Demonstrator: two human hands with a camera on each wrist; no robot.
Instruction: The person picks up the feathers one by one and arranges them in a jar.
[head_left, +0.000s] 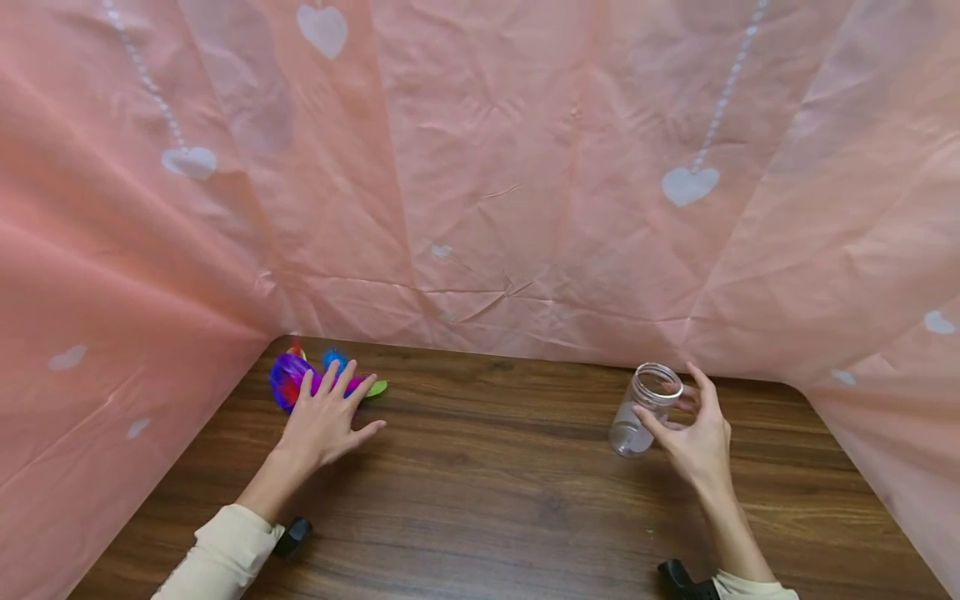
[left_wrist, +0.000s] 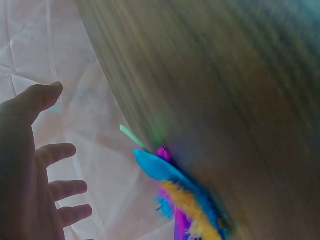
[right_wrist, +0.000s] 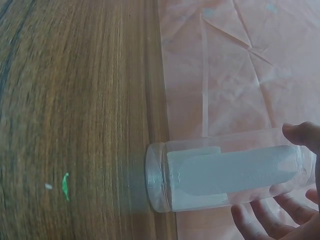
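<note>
At the back left of the table, a bunch of colourful feathers lies in purple, red, blue, pink and green. Over it my left hand is spread, palm down, its fingertips overlapping the bunch in the head view. The left wrist view shows the feathers apart from the straightened fingers. To the right, a clear jar stands without a lid, a pale label on its side. My right hand holds it near the rim, thumb on one side and fingers round the other, as the right wrist view also shows.
The brown wooden table meets a pink cloth with white hearts at its back and sides. A small green scrap and a white speck lie on the wood near the jar. Dark devices sit at both wrists.
</note>
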